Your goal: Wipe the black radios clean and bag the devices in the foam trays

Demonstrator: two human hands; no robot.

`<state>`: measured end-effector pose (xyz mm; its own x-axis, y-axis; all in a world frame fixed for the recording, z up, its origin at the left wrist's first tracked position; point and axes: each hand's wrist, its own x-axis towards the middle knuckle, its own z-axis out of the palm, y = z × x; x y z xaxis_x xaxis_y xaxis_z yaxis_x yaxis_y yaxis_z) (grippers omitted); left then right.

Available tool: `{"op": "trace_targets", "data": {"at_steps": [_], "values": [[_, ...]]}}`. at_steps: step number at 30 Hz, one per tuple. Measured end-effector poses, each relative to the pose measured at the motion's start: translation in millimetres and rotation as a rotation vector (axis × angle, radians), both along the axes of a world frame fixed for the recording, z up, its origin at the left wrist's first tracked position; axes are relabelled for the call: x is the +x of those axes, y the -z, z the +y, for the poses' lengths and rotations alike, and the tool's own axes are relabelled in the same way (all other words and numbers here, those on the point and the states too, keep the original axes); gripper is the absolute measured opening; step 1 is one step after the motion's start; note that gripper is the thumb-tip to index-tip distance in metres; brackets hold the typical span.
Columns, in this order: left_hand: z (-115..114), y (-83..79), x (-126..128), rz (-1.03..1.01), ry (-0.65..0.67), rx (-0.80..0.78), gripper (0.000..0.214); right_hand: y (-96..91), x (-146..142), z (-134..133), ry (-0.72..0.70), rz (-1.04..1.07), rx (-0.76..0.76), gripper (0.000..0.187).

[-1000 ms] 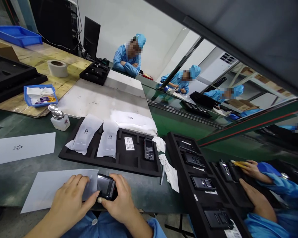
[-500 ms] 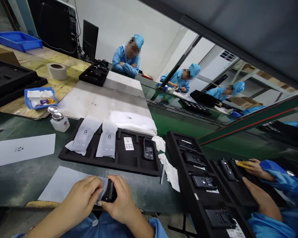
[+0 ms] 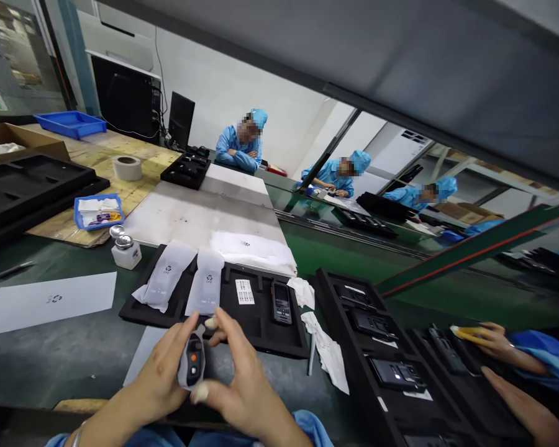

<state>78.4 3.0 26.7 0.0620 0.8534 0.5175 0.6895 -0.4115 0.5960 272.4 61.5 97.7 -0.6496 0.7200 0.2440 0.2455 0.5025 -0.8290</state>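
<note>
My left hand (image 3: 159,361) is closed around a black handheld device (image 3: 194,363) in a pale translucent sleeve. The end of the device faces me, with an orange button and a white round spot. My right hand (image 3: 242,379) is open beside it, thumb and fingers spread; its thumb tip is close to the sleeve's edge, and I cannot tell if they touch. Beyond my hands lies a black foam tray (image 3: 270,344). Two sleeved devices, a label sheet (image 3: 245,292) and a bare black handset (image 3: 282,303) lie in it. A flat sleeve sheet (image 3: 143,354) is partly under my left hand.
At left lie another printed sleeve (image 3: 51,301), a small white bottle (image 3: 127,253) and a blue tray (image 3: 99,212). Crumpled tissues (image 3: 328,354) sit right of the tray. Further right, a co-worker's hand (image 3: 494,344) holds something yellow by black trays (image 3: 384,410) of devices.
My hands have turned the device so its buttoned end faces me. My right hand has let go, fingers spread. The head view has tilted upward.
</note>
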Motion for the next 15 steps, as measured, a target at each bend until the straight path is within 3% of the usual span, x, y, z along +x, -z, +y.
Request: {"op": "trace_targets", "data": {"at_steps": [4, 7, 10, 15], "values": [[5, 0.4, 2, -0.148, -0.078, 0.102, 0.088, -5.2, -10, 4, 0.076, -0.014, -0.051, 0.034], [8, 11.0, 4, -0.175, -0.061, 0.105, 0.086, 0.2, -20, 3, 0.117, -0.066, -0.068, 0.010], [3, 21.3, 3, -0.195, -0.089, 0.087, 0.092, -7.3, -32, 1, 0.160, -0.006, 0.001, 0.010], [-8, 28.2, -12, -0.259, -0.133, -0.076, 0.107, -41.7, -40, 8, 0.108, 0.379, 0.126, 0.014]]}}
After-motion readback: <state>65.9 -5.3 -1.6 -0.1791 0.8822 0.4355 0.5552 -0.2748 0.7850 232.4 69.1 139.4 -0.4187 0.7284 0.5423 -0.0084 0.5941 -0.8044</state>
